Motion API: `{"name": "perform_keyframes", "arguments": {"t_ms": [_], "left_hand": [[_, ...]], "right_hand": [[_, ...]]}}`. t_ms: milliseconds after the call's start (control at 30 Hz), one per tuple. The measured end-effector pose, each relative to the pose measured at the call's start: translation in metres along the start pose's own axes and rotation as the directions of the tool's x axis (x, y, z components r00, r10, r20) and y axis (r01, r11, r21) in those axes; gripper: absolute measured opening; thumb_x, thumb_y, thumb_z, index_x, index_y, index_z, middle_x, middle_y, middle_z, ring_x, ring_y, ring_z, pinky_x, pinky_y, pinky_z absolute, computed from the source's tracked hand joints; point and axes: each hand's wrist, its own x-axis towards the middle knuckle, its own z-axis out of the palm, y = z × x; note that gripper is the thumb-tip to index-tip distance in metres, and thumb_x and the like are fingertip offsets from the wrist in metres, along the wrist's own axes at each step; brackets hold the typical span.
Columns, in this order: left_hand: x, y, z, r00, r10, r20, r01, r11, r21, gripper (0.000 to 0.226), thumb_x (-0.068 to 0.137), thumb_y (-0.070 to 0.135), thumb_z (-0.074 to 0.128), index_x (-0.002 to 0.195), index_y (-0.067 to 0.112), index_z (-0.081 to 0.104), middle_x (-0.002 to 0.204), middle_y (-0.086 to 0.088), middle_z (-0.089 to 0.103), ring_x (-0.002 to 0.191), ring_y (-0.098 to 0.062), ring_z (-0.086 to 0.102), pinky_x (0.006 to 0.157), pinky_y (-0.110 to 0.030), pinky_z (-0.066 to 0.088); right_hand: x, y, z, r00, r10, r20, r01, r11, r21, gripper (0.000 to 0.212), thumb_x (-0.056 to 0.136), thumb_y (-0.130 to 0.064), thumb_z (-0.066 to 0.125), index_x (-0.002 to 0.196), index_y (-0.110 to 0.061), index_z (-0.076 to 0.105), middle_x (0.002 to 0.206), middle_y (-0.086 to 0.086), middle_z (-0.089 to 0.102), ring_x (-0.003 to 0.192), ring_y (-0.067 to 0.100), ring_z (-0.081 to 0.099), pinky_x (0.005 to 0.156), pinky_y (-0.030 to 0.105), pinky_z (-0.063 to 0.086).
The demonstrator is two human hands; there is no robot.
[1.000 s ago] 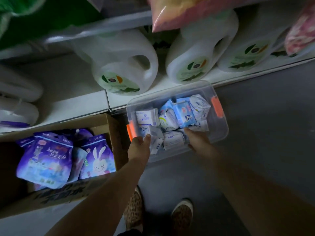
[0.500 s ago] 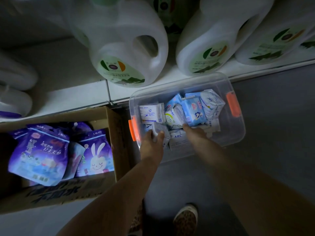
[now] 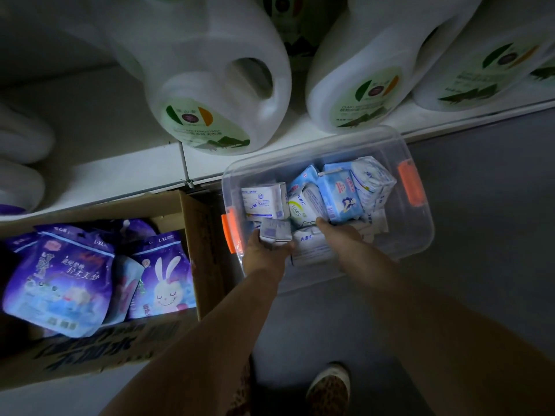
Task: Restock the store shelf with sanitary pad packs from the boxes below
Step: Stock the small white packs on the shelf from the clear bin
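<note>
A: Head view — what might go wrong here?

B: The left hand grips a small grey-white pad pack by its near end only; it could slip back into the clear bin on the floor. The right hand lies among the packs in that bin; lifting it may drag loose packs over the rim.

A: And what is hard to see?

B: Whether the right hand's fingers hold anything — I cannot tell; the light is dim. The shelf shows only detergent jugs, cut off above; the purple packs sit in the cardboard box.
</note>
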Motion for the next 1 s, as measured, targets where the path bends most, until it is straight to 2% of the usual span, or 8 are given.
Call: {"name": "perform_keyframes", "arguments": {"t_ms": [133,300,367,500,633,767,867,1000], "left_hand": [[-0.001,0.001,-0.005,0.999,-0.015,0.047,0.016,1.0,-0.022,0.041,0.074,0.032,0.087,0.105,0.027,0.062,0.094,0.005,0.068,0.082,-0.013,0.062,0.067,-0.024,0.049],[-0.008,0.009,-0.016,0.995,-0.072,0.063,0.078,0.993,-0.086,0.05,0.067,0.038,0.091,0.109,0.022,0.069,0.097,0.004,0.073,0.088,-0.016,0.07,0.083,-0.042,0.06],[-0.014,0.018,-0.022,0.994,-0.08,0.077,0.088,0.989,-0.118,0.044,0.068,0.042,0.09,0.101,0.022,0.069,0.096,0.003,0.073,0.084,-0.015,0.069,0.076,-0.036,0.061],[-0.03,0.039,-0.046,0.991,-0.065,0.12,0.088,0.977,-0.194,0.028,0.081,0.037,0.08,0.097,0.016,0.07,0.085,-0.002,0.071,0.07,-0.014,0.064,0.046,-0.019,0.048],[-0.056,0.059,-0.077,0.968,-0.075,0.239,0.146,0.944,-0.295,0.028,0.088,0.037,0.071,0.104,0.014,0.073,0.091,-0.002,0.078,0.078,-0.014,0.072,0.067,-0.028,0.053],[-0.087,0.079,-0.106,0.943,-0.099,0.318,0.212,0.915,-0.343,0.035,0.087,0.045,0.068,0.104,0.015,0.073,0.104,-0.01,0.077,0.101,-0.027,0.07,0.096,-0.042,0.054],[-0.114,0.097,-0.124,0.92,-0.072,0.385,0.223,0.905,-0.363,0.054,0.079,0.051,0.075,0.118,0.014,0.069,0.115,-0.012,0.073,0.114,-0.031,0.066,0.108,-0.047,0.046],[-0.155,0.127,-0.148,0.888,-0.029,0.459,0.223,0.9,-0.375,0.078,0.064,0.057,0.075,0.13,0.017,0.063,0.124,-0.012,0.07,0.119,-0.032,0.064,0.108,-0.052,0.045]], "right_hand": [[-0.006,0.002,-0.006,0.995,-0.102,0.005,0.1,0.984,0.148,0.052,0.093,-0.043,0.066,0.134,-0.011,0.056,0.122,0.006,0.063,0.1,0.021,0.058,0.083,0.029,0.042],[-0.013,0.009,-0.015,0.993,-0.111,0.024,0.094,0.922,0.376,0.02,0.083,-0.031,0.08,0.088,-0.021,0.063,0.099,0.01,0.074,0.084,0.025,0.071,0.081,0.048,0.06],[-0.023,0.007,-0.02,0.99,-0.135,0.031,0.108,0.888,0.447,0.027,0.073,-0.029,0.086,0.091,-0.021,0.066,0.096,0.009,0.075,0.085,0.028,0.073,0.084,0.052,0.06],[-0.039,0.004,-0.034,0.979,-0.198,0.055,0.138,0.833,0.536,0.07,0.041,-0.041,0.09,0.103,-0.019,0.067,0.109,0.012,0.073,0.097,0.031,0.072,0.089,0.051,0.058],[-0.084,-0.007,-0.063,0.933,-0.306,0.191,0.141,0.797,0.587,0.047,0.082,-0.018,0.078,0.125,-0.004,0.063,0.109,0.012,0.073,0.095,0.028,0.072,0.082,0.04,0.059],[-0.121,-0.011,-0.092,0.896,-0.344,0.28,0.07,0.734,0.676,0.04,0.081,-0.012,0.075,0.12,-0.017,0.068,0.116,0.007,0.074,0.104,0.022,0.071,0.09,0.037,0.056],[-0.155,-0.017,-0.113,0.882,-0.35,0.314,0.068,0.755,0.652,0.036,0.089,-0.013,0.067,0.123,-0.024,0.065,0.106,-0.004,0.076,0.089,0.009,0.073,0.066,0.022,0.056],[-0.206,-0.03,-0.142,0.849,-0.393,0.354,0.044,0.718,0.694,0.051,0.077,-0.014,0.07,0.125,-0.029,0.065,0.112,-0.004,0.074,0.096,0.01,0.072,0.081,0.03,0.05]]}}
